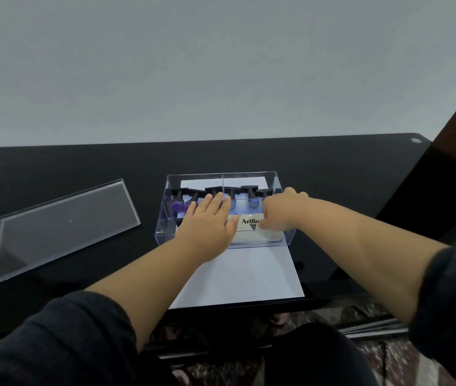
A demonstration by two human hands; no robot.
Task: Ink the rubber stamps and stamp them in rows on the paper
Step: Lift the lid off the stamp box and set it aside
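Clear rectangular plastic box [282,218] stood on white sheet of paper [243,280] atop black table [82,162]. Row of black-handled rubber stamps [249,193] upright along far side inside; white ink pad case lettered "Artlin" [260,232] in near part. Left hand [207,221] lay flat, fingers straight, over box. Right hand [279,210] curled at pad case; grip unclear. Clear flat plastic lid [62,227] lay well apart to left.

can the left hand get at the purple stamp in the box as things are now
Probably yes. The lid lies off to the side, so the clear box is open on top, and the left hand is already over it, just beside the purple stamp.
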